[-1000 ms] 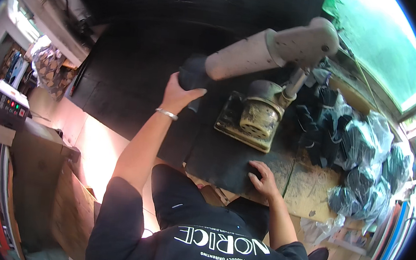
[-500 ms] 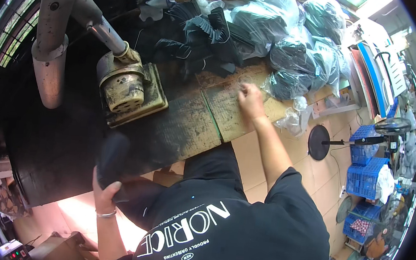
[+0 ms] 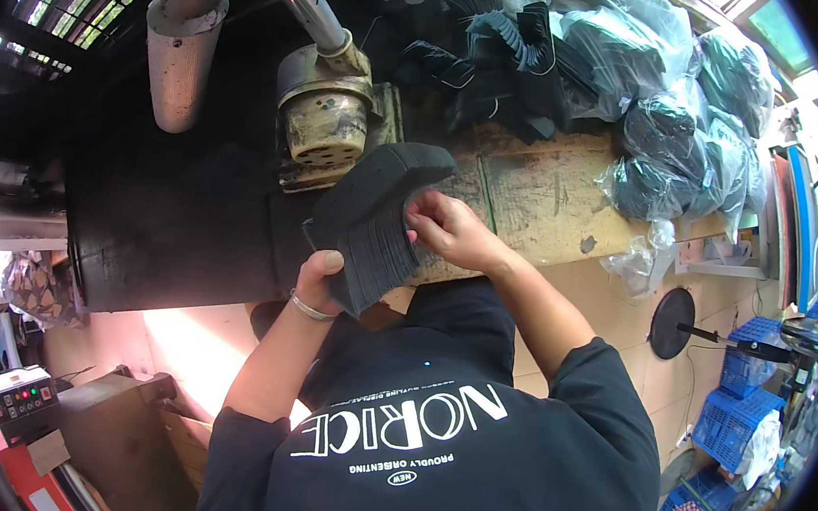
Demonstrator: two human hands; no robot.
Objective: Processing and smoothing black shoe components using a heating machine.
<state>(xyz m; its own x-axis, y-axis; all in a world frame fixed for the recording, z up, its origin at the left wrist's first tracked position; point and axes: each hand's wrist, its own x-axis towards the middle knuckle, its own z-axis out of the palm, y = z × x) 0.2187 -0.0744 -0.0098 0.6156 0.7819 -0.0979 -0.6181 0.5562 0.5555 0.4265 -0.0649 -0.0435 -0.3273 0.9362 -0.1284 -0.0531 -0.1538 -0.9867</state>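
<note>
A thick stack of thin black sheets [image 3: 374, 257] with curved edges stands fanned above the table's near edge. My left hand [image 3: 321, 282] grips its lower left end, the thumb lying on the near side and the other fingers hidden behind. At the stack's right edge is my right hand [image 3: 451, 232], its thumb and fingers pinched together. Whatever lies between those fingertips is too small or hidden to make out.
Behind the stack stands a stained machine head [image 3: 323, 124] on a square base. More black pieces [image 3: 511, 68] lie at the table's back, beside bulging clear plastic bags [image 3: 667, 133]. The worktable [image 3: 553, 195] has a worn surface. A floor fan [image 3: 673, 322] and blue crates [image 3: 735, 425] are at right.
My left hand has brought the black stack up and to the right, over the table edge. My right hand has come from a thin loop on the table to the stack. The view has shifted.
</note>
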